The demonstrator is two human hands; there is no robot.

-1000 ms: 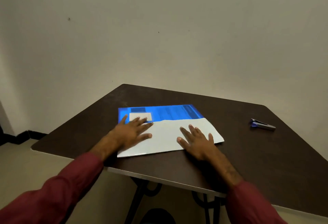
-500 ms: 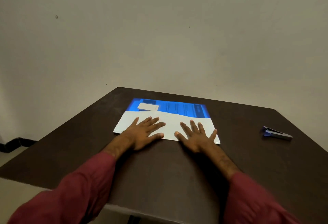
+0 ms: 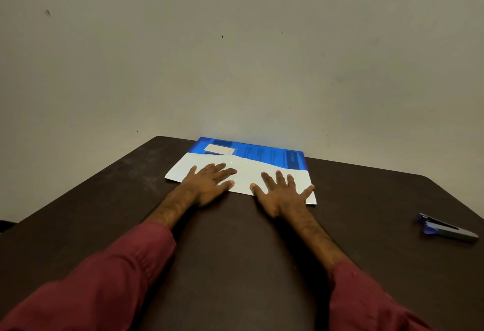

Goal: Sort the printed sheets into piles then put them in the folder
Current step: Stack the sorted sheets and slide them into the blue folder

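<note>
Dark table (image 3: 235, 265), bare wall (image 3: 235, 68); left hand (image 3: 209, 186) and right hand (image 3: 281, 195) rest flat, fingers (image 3: 227, 172) straight, on folder (image 3: 272, 157).

Head view looks forward across the table (image 3: 235, 265).

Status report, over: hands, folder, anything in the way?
Both open, left hand and right hand flat on folder. It lies on table, far side. At right, stapler apart, not blocking.

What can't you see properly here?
- Head view: writing on the blue plastic folder and its small white label, too small and blurred.
- Head view: any sheets inside, hidden by the folder's white front flap.
- Head view: flap under the left hand and right hand, covered.
</note>
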